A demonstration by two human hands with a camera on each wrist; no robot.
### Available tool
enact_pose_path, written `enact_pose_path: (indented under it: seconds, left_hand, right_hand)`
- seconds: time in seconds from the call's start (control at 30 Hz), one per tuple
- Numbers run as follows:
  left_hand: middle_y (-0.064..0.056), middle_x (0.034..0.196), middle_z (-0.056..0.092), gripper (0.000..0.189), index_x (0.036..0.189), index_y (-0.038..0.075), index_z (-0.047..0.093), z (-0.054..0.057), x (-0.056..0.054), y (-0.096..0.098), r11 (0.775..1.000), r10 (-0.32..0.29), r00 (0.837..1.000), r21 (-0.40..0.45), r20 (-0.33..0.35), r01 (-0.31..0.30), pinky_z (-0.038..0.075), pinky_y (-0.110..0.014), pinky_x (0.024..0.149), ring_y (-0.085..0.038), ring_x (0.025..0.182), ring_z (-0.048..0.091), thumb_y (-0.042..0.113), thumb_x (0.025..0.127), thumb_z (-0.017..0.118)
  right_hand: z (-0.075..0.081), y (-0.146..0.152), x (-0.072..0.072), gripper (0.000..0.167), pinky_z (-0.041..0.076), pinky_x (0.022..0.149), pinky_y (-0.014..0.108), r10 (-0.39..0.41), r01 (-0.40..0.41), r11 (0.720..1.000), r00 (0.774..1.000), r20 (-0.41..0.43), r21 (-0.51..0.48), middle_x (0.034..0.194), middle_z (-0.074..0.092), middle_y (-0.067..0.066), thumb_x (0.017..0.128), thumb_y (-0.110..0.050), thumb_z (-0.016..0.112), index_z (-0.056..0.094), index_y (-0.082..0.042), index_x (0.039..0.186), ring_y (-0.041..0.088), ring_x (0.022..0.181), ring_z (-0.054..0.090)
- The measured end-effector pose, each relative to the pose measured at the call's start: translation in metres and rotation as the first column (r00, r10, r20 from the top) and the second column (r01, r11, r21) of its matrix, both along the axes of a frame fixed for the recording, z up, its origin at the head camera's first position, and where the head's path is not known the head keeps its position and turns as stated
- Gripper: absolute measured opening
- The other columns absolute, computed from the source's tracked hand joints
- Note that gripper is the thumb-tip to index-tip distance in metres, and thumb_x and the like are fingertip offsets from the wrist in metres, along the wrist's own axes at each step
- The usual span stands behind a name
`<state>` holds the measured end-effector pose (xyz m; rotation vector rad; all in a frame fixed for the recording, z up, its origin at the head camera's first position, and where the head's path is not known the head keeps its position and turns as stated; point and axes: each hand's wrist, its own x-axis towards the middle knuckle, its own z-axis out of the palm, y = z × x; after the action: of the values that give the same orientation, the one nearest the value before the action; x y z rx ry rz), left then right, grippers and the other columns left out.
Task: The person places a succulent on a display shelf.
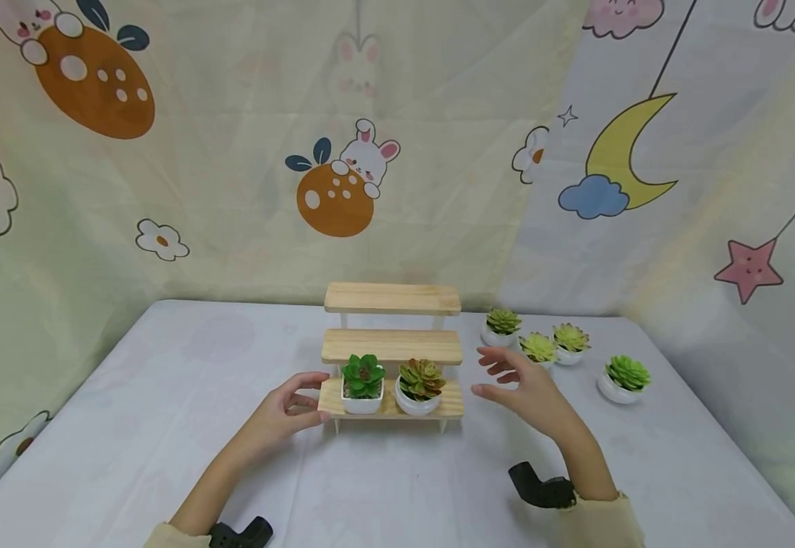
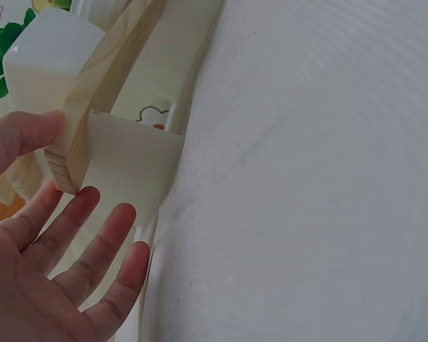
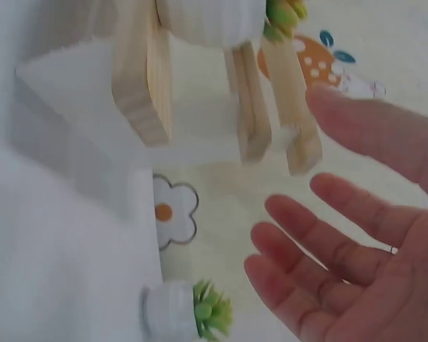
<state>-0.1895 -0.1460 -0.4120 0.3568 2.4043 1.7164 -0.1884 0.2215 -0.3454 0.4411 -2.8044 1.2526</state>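
Observation:
A three-step wooden plant stand (image 1: 392,346) with white supports stands on the table. Its lowest shelf carries a dark green succulent in a square white pot (image 1: 362,384) on the left and a reddish-green succulent in a round white pot (image 1: 419,388) on the right. My left hand (image 1: 291,406) holds the left end of that lowest shelf (image 2: 75,153), thumb on one edge and fingertips at the other. Right of the stand, my right hand (image 1: 531,392) is held apart from it, fingers spread and nothing in them; the right wrist view shows the shelf ends beyond its fingertips.
To the right on the white-covered table (image 1: 397,487) are several potted succulents: one at the back (image 1: 502,326), two close together (image 1: 538,348) partly behind the right hand, and a bright green one (image 1: 624,378) farther right. A printed cloth (image 1: 439,190) hangs behind.

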Motion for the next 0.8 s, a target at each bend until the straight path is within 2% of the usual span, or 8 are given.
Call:
enact_pose_path:
  seconds: [0.13, 0.3, 0.4, 0.47, 0.67, 0.8]
  left_hand:
    - [-0.016, 0.129, 0.048, 0.057, 0.131, 0.011, 0.047, 0.0, 0.0, 0.0, 1.0, 0.004, 1.0, -0.001, 0.001, -0.004, 0.046, -0.033, 0.081, -0.023, 0.099, 0.055, 0.016, 0.08, 0.071]
    - [-0.016, 0.129, 0.048, 0.056, 0.131, 0.011, 0.047, 0.0, 0.001, -0.001, 1.0, 0.008, 1.0, -0.003, -0.001, -0.008, 0.046, -0.032, 0.082, -0.022, 0.099, 0.055, 0.016, 0.08, 0.071]
    - [-0.016, 0.129, 0.048, 0.056, 0.131, 0.011, 0.047, 0.0, 0.002, -0.001, 1.0, 0.008, 1.0, 0.0, -0.008, -0.008, 0.046, -0.031, 0.082, -0.022, 0.099, 0.055, 0.015, 0.08, 0.071]
    - [-0.016, 0.129, 0.048, 0.057, 0.131, 0.01, 0.047, -0.001, 0.002, -0.001, 1.0, 0.005, 1.0, 0.004, -0.01, -0.005, 0.046, -0.031, 0.082, -0.022, 0.098, 0.055, 0.015, 0.08, 0.071]
    - [-0.017, 0.129, 0.048, 0.056, 0.131, 0.011, 0.048, 0.0, 0.002, -0.002, 1.0, 0.006, 1.0, 0.005, -0.004, -0.006, 0.045, -0.033, 0.08, -0.023, 0.099, 0.056, 0.016, 0.08, 0.071]
    - [-0.018, 0.129, 0.048, 0.056, 0.131, 0.01, 0.047, 0.001, 0.002, -0.002, 1.0, 0.003, 1.0, 0.008, -0.009, -0.003, 0.045, -0.033, 0.08, -0.023, 0.098, 0.055, 0.015, 0.08, 0.071]
  right_hand:
    - [-0.003, 0.018, -0.005, 0.057, 0.046, 0.089, 0.042, -0.103, 0.103, 0.995, 0.995, -0.016, -0.005, 0.119, 0.057, 0.011, 0.084, -0.035, 0.067, 0.049, -0.009, 0.131, 0.029, 0.107, 0.055]
    - [-0.013, 0.037, -0.012, 0.061, 0.042, 0.082, 0.016, -0.229, 0.228, 0.972, 0.973, -0.019, -0.054, 0.126, 0.054, 0.013, 0.086, -0.039, 0.065, 0.044, -0.009, 0.134, 0.027, 0.111, 0.052]
    - [-0.018, 0.045, -0.015, 0.065, 0.038, 0.078, 0.009, -0.309, 0.307, 0.947, 0.951, -0.004, -0.099, 0.131, 0.048, 0.014, 0.086, -0.039, 0.065, 0.04, -0.008, 0.137, 0.027, 0.113, 0.048]
    - [-0.021, 0.049, -0.017, 0.068, 0.038, 0.079, 0.013, -0.366, 0.364, 0.924, 0.931, 0.005, -0.12, 0.132, 0.045, 0.015, 0.085, -0.039, 0.065, 0.038, -0.007, 0.138, 0.027, 0.114, 0.046]
    - [-0.032, 0.053, -0.023, 0.081, 0.04, 0.087, 0.042, -0.513, 0.517, 0.843, 0.856, 0.068, -0.148, 0.133, 0.036, 0.023, 0.083, -0.039, 0.067, 0.027, -0.001, 0.142, 0.035, 0.116, 0.039]
    - [-0.041, 0.056, -0.026, 0.085, 0.037, 0.093, 0.049, -0.576, 0.59, 0.791, 0.807, 0.129, -0.161, 0.134, 0.033, 0.025, 0.083, -0.036, 0.068, 0.021, 0.001, 0.144, 0.038, 0.119, 0.037]
